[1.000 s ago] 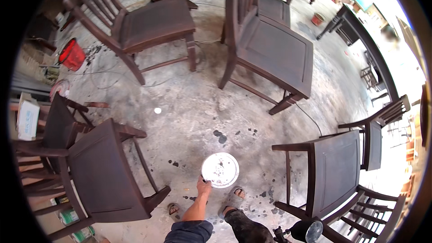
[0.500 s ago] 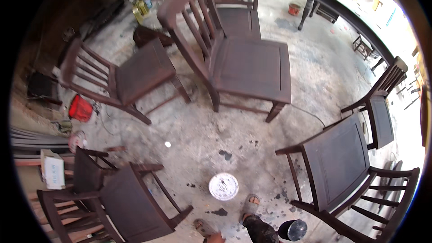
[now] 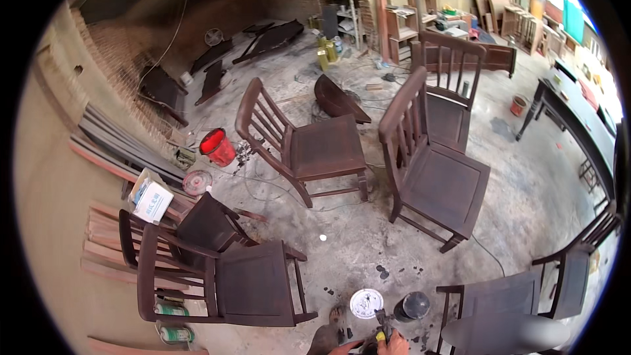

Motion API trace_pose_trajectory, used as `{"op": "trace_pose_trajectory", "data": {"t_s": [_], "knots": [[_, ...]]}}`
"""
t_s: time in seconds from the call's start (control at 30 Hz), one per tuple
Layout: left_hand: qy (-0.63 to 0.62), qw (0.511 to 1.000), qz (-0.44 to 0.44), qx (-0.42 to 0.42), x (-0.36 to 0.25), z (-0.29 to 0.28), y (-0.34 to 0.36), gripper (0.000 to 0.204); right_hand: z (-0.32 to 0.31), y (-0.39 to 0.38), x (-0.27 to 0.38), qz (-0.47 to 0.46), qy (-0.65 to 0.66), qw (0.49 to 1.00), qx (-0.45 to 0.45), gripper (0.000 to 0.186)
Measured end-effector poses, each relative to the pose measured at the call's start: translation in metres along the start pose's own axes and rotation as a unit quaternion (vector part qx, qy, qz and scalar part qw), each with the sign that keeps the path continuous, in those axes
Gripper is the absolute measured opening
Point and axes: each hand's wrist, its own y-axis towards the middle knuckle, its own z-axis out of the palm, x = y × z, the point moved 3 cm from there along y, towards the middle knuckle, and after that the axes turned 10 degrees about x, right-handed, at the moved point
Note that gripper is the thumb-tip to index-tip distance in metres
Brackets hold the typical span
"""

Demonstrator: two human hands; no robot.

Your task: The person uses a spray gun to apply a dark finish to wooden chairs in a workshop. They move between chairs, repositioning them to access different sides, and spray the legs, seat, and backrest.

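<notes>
At the lower edge, my right hand (image 3: 394, 344) is closed round a dark spray gun (image 3: 383, 321) with a yellow part near the grip. My left hand (image 3: 346, 348) shows only in part beside it, its fingers cut off by the edge. Just beyond the hands, a white round lid (image 3: 366, 304) with dark smears lies on the floor, and a black bucket (image 3: 414, 306) stands right of it. A dark brown wooden chair (image 3: 256, 283) stands to the left of my hands. Further off are two more brown chairs (image 3: 327, 148) (image 3: 442, 181).
At lower right stands another chair (image 3: 499, 296), partly covered by a blurred grey patch. A red bucket (image 3: 217, 147), a white carton (image 3: 152, 197) and stacked boards (image 3: 108, 243) are on the left. A thin cable (image 3: 490, 253) crosses the floor. A dark table (image 3: 578, 115) stands far right.
The view has swung left and up, so the chairs appear further right and lower. The spray gun in my right hand has come into view. The black bucket now appears closer to the lid.
</notes>
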Motion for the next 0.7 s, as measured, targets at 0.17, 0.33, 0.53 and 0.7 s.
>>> {"op": "trace_pose_trajectory", "data": {"t_s": [0.17, 0.33, 0.53, 0.7], "knots": [[-0.099, 0.983, 0.038, -0.152, -0.021, -0.027, 0.06, 0.044, 0.021, 0.066, 0.064, -0.172, -0.045, 0.981, -0.074, 0.028], [-0.16, 0.967, 0.025, -0.196, -0.004, -0.089, 0.096, 0.043, 0.028, 0.116, 0.14, -0.173, -0.066, 0.982, -0.019, 0.034], [-0.167, 0.96, 0.032, -0.223, -0.016, -0.184, 0.115, 0.045, 0.044, 0.176, 0.208, -0.212, -0.056, 0.976, -0.009, 0.048], [-0.298, 0.906, 0.055, -0.295, 0.025, -0.229, 0.141, 0.043, 0.037, 0.219, 0.242, -0.286, -0.032, 0.955, 0.073, 0.051]]}}
